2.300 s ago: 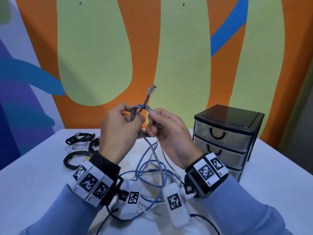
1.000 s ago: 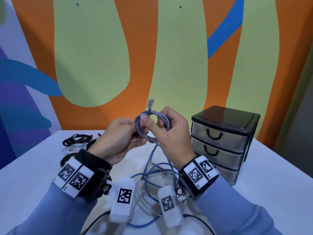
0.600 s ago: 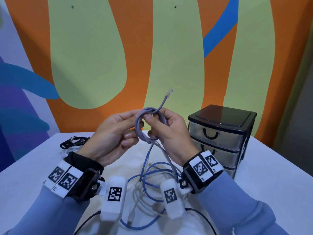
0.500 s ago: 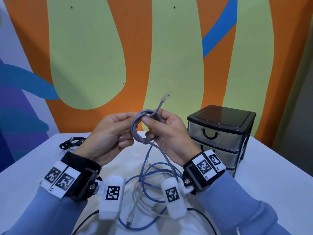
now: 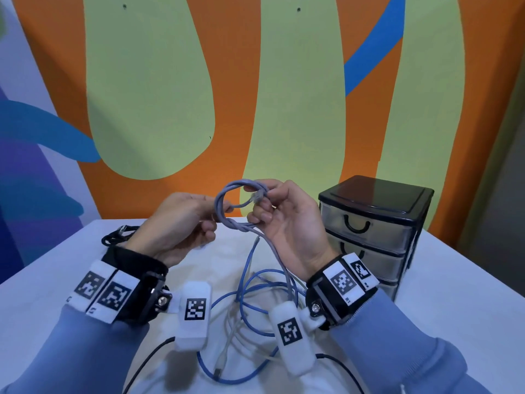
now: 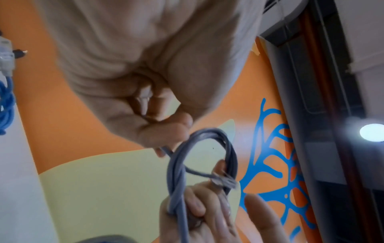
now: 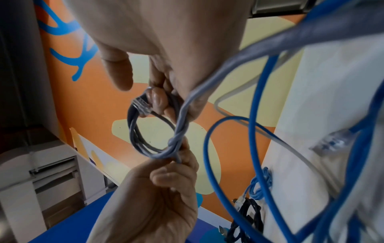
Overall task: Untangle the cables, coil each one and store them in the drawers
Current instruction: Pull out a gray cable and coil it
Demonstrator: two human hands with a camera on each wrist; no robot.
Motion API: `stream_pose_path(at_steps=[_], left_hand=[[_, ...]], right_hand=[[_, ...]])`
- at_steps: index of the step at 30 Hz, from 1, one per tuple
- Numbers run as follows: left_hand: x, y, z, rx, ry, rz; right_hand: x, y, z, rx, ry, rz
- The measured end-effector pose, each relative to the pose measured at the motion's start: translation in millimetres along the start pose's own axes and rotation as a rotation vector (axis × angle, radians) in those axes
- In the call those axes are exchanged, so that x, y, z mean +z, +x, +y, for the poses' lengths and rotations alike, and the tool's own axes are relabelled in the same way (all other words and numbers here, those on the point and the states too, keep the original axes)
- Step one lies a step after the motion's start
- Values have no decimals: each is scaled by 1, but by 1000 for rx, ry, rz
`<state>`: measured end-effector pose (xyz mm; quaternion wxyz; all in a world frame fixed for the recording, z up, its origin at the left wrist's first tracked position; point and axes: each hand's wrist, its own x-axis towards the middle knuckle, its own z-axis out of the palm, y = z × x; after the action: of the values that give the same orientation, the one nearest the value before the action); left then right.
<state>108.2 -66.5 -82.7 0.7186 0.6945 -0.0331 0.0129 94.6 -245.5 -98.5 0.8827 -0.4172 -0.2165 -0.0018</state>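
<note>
A grey network cable (image 5: 224, 207) is wound into a small coil held up above the table. My left hand (image 5: 218, 210) pinches the coil's left side, thumb against fingers (image 6: 166, 139). My right hand (image 5: 257, 207) grips the right side, and its fingertips (image 7: 158, 98) hold the clear plug (image 5: 256, 198) inside the loop. The coil (image 7: 143, 143) twists into one strand (image 6: 176, 189) at its lower edge. The cable's tail (image 5: 279, 260) hangs down to the table. Right of the hands stands a black-framed unit of three drawers (image 5: 369, 223), all closed.
On the white table (image 5: 454, 294) below my wrists lie a loose blue cable (image 5: 255, 294) and a white cable (image 5: 227, 339), overlapping. Black cables (image 5: 118, 237) sit bundled at the far left. Thin black leads (image 5: 147, 356) run from the wrist cameras. A painted wall stands close behind.
The plug end stuck up above the coil before; now it is bent down inside the loop under my right fingers. The coil has grown by further turns.
</note>
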Motion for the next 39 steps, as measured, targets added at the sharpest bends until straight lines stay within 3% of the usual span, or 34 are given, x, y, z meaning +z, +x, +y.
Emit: stream_pose_path(at_steps=[5,9,11,21,27,30,34,39], left_hand=[[5,7,-12,47,-73,191],[4,7,-9,10,-481,71],[6,3,-5,49,-524,9],[9,-14,-3,415,-166,-195],[5,-17,-5,348,-31,-380],[6,-15,-3,320,-53,-342],[4,-9,-1,340,-79,-196],[4,-10,1,406,-111,-104]], right_hand=[[-3,2,-4,-84,-81,37],[-6,7,-3,-126,-156,104],[-9,10,2,-143,-239,145],[-25,14,-1,-149,-513,258],[-21,8,-9,-184,-732,170],[-15,7,-11,-105,-558,92],[-13,5,-15,66,-254,54],[-12,4,-9,171,-308,28]])
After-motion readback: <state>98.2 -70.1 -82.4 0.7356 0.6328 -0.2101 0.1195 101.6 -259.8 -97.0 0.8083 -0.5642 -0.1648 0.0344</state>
